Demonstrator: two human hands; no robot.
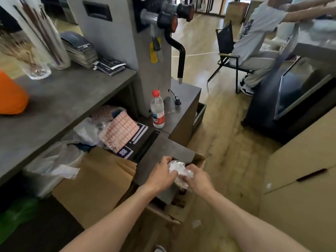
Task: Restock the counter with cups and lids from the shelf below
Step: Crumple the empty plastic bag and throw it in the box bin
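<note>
1. Both hands reach down to a crumpled clear plastic bag (pixel 179 169) that sits at the open top of a cardboard box (pixel 199 158), low beside the grey counter (pixel 54 106).
2. The left hand (pixel 163 174) has its fingers curled over the left side of the bag and grips the plastic.
3. The right hand (pixel 197 177) grips the bag from the right side, its fingers curled into the plastic.
4. What is inside the bag is too blurred to tell; only shiny plastic shows between the two hands.
5. A grey slab (pixel 163 155) lies just beside the box, and the left hand is above its edge.
6. To the left, a flat sheet of cardboard (pixel 98 180) leans under the counter.
7. On the shelf under the counter there are white plastic bags (pixel 54 160) and a red checked paper (pixel 119 132).
8. A water bottle (pixel 157 110) with a red cap stands upright on a lower grey block, just beside a tall grey machine (pixel 127 42).
9. On the counter there are a glass vase (pixel 36 64) with dry stems, a stack of booklets (pixel 80 50) and an orange thing (pixel 11 95) at the left edge.
10. Far at the right, a person (pixel 254 42) in light clothes sits on a dark chair (pixel 226 42), well apart from the hands.
11. A beige cabinet (pixel 300 179) stands at the right side.
</note>
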